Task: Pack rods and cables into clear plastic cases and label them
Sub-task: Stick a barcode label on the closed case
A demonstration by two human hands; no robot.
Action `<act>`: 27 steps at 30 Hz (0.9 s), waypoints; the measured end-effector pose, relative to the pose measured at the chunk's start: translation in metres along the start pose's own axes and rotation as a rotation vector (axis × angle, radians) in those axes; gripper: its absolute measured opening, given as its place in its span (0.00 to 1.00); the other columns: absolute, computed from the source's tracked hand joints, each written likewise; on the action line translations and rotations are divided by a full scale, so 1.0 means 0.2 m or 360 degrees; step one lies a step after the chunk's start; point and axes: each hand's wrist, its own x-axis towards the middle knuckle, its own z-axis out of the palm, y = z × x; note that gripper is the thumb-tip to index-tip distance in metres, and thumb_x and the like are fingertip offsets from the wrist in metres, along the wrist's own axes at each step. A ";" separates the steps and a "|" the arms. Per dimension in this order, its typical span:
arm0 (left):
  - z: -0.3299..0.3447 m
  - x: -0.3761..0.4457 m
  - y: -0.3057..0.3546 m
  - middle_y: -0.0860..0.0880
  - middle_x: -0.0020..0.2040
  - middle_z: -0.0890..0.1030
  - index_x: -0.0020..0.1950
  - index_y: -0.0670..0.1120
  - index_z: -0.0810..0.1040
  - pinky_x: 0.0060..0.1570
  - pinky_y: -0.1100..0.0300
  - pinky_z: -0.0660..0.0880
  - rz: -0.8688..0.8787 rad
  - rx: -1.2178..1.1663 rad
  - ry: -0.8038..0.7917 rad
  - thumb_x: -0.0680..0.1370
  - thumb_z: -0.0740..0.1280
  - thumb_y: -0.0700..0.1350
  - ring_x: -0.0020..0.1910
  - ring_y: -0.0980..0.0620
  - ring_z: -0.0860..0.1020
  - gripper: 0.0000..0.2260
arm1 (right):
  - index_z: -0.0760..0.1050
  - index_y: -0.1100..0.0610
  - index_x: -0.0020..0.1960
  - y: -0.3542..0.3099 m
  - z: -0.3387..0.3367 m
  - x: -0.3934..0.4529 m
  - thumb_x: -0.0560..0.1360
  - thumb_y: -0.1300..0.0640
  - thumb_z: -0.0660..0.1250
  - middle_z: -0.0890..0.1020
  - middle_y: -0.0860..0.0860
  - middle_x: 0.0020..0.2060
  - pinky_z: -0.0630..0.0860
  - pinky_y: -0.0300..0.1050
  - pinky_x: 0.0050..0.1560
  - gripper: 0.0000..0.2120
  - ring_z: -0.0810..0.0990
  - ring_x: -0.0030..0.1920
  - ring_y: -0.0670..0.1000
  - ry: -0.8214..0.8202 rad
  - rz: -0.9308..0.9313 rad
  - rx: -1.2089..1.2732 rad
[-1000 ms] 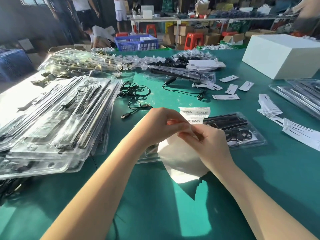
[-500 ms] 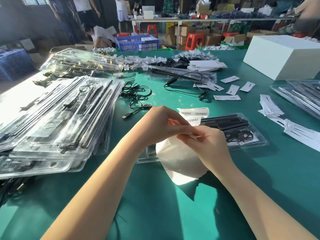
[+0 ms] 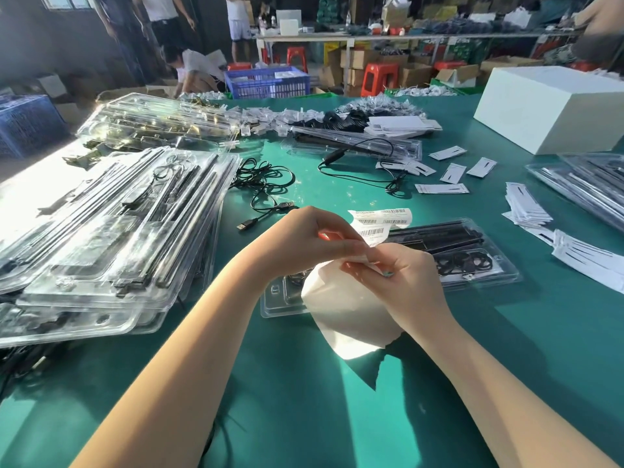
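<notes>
Looking down, we've got the big green-topped work table point(image 3: 304, 400) filling the view. Towards its far right corner sits a plain white rectangular box point(image 3: 553, 109). Along the left edge lies a tall, slumping stack of clear plastic clamshell cases packed with long dark rods point(image 3: 111, 238), and a second heap of clear cases point(image 3: 158, 125) sits behind it near the far left corner. At the right edge another pile of filled clear cases point(image 3: 587, 187) runs out of view.

Near the middle of the table, just beyond our hands, lies one single clear plastic case holding black rods and a coiled black cable point(image 3: 452, 255), flat and partly hidden. In front of it hangs the curling white backing sheet of barcode labels point(image 3: 351, 312), held up off the table.

Loose black USB cables point(image 3: 266, 187) sprawl between the left stack and the centre; small white cards with black slots point(image 3: 452, 172) are scattered towards the right.

Our left hand point(image 3: 304, 244) pinches the sheet's top edge, fingers curled. Our right hand point(image 3: 405, 278) pinches a label at the same edge, thumb and fingertips tight together.
</notes>
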 end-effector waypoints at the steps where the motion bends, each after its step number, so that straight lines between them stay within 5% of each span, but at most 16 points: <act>1: 0.00 0.00 0.00 0.62 0.41 0.83 0.43 0.59 0.83 0.50 0.61 0.76 -0.0003 0.0005 -0.0009 0.73 0.71 0.56 0.44 0.63 0.80 0.03 | 0.81 0.43 0.39 0.00 0.00 0.00 0.69 0.57 0.76 0.79 0.40 0.31 0.66 0.29 0.37 0.09 0.76 0.35 0.42 -0.0003 0.0001 0.0000; 6: -0.01 0.01 -0.02 0.60 0.43 0.84 0.46 0.57 0.84 0.53 0.59 0.77 -0.0044 -0.0062 -0.0006 0.74 0.71 0.52 0.45 0.61 0.81 0.03 | 0.82 0.46 0.43 -0.01 0.00 -0.01 0.69 0.58 0.76 0.79 0.38 0.32 0.67 0.29 0.39 0.08 0.76 0.37 0.41 -0.0019 -0.0030 -0.0032; 10: 0.00 0.01 -0.01 0.60 0.41 0.84 0.43 0.55 0.83 0.43 0.68 0.76 0.0009 -0.0057 0.0058 0.74 0.72 0.48 0.40 0.63 0.81 0.02 | 0.83 0.50 0.43 -0.01 0.01 -0.01 0.70 0.60 0.76 0.82 0.42 0.36 0.74 0.34 0.41 0.06 0.79 0.40 0.42 -0.0037 0.0107 0.0043; 15: 0.01 0.02 0.01 0.53 0.38 0.84 0.43 0.49 0.79 0.39 0.58 0.81 -0.0123 -0.0133 0.0367 0.77 0.68 0.45 0.35 0.54 0.82 0.04 | 0.82 0.52 0.40 0.01 0.01 0.00 0.69 0.54 0.76 0.77 0.47 0.47 0.76 0.39 0.48 0.04 0.76 0.50 0.48 0.0046 0.0179 -0.0048; 18: -0.01 0.03 -0.02 0.50 0.39 0.83 0.46 0.46 0.76 0.38 0.56 0.82 -0.0440 -0.0404 0.0482 0.80 0.65 0.45 0.32 0.58 0.82 0.05 | 0.83 0.55 0.43 0.01 -0.01 0.02 0.71 0.50 0.74 0.72 0.46 0.60 0.64 0.35 0.66 0.08 0.69 0.63 0.47 0.0036 -0.0063 -0.0245; 21: -0.04 0.04 -0.08 0.47 0.42 0.81 0.50 0.43 0.74 0.37 0.53 0.82 -0.0636 -0.0387 0.0678 0.81 0.62 0.45 0.32 0.54 0.82 0.06 | 0.83 0.59 0.42 0.01 -0.02 0.03 0.70 0.56 0.74 0.74 0.40 0.61 0.60 0.53 0.73 0.06 0.68 0.69 0.46 -0.0062 -0.0284 -0.0335; 25: -0.13 0.01 -0.16 0.48 0.42 0.79 0.51 0.45 0.72 0.40 0.47 0.81 -0.0661 -0.0071 0.1144 0.81 0.61 0.47 0.38 0.46 0.82 0.06 | 0.80 0.58 0.39 0.00 -0.01 0.13 0.72 0.57 0.73 0.60 0.36 0.71 0.46 0.44 0.76 0.06 0.54 0.76 0.44 0.0089 0.0031 -0.0198; 27: -0.18 -0.01 -0.18 0.47 0.45 0.81 0.50 0.47 0.74 0.41 0.53 0.80 -0.0685 0.0125 0.1264 0.79 0.61 0.47 0.40 0.47 0.80 0.05 | 0.79 0.57 0.41 -0.03 0.00 0.24 0.73 0.57 0.72 0.64 0.40 0.69 0.50 0.42 0.73 0.05 0.59 0.74 0.46 0.0231 0.0130 -0.0200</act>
